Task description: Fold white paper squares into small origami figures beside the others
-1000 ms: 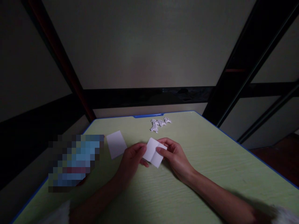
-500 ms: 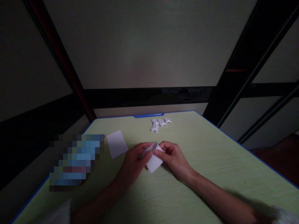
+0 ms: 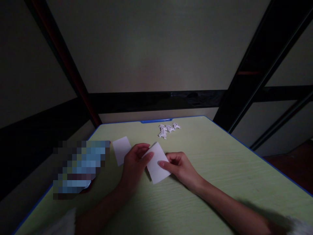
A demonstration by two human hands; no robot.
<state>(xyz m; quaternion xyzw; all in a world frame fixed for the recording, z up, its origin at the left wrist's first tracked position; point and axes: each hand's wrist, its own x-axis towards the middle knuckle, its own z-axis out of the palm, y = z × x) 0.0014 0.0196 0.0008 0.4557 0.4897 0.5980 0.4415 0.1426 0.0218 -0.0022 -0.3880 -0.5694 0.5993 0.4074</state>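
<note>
White paper (image 3: 156,173) held between left hand (image 3: 133,163) and right hand (image 3: 182,168)

The left hand is closed in a pinch on the white paper, its thumb lying on the upper face near the left edge and its fingers curled behind. The right hand pinches the same piece from the other side, thumb pressed flat on the face close to the right edge, fingers bent underneath. The paper therefore sits between the two hands, tilted with one corner pointing away from the person and another pointing back toward them. Whether it has more than one layer, I cannot tell.

Just beyond the left hand, partly hidden by it, a white sheet (image 3: 120,150) lies flat on the green table (image 3: 220,163). Ahead of the hands, near the far side, four small folded paper figures (image 3: 169,128) lie in a cluster, some touching. Behind them, a blue handle (image 3: 156,121) is set in the table's blue-edged far rim.

To the left of the sheet lies a pixelated object (image 3: 81,166), too blurred to name. A pale sleeve (image 3: 62,225) shows at the left forearm. Past the table stands a grey panel (image 3: 156,49) crossed low down by a black band (image 3: 137,101); reddish floor (image 3: 293,161) shows at far right.
</note>
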